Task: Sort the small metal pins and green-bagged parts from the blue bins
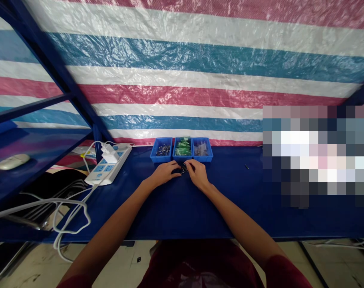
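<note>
My left hand rests on the blue tabletop, its thumb stretched apart from its bent fingers, with nothing seen in it. Between the hands lies a small pile of thin dark pieces with metallic glints, partly covered by fingers. My right hand has its thumb and fingertips brought together over the pile; what they pinch is too small to make out. Just beyond the hands stand three blue bins in a row: the left bin has similar dark pieces, the middle bin green packets, the right bin clear plastic bags.
A white power strip with a plugged-in white adapter lies on the left, its white cables looping over the table edge. One small dark piece lies apart on the right. A striped sheet hangs behind; the far right is pixelated.
</note>
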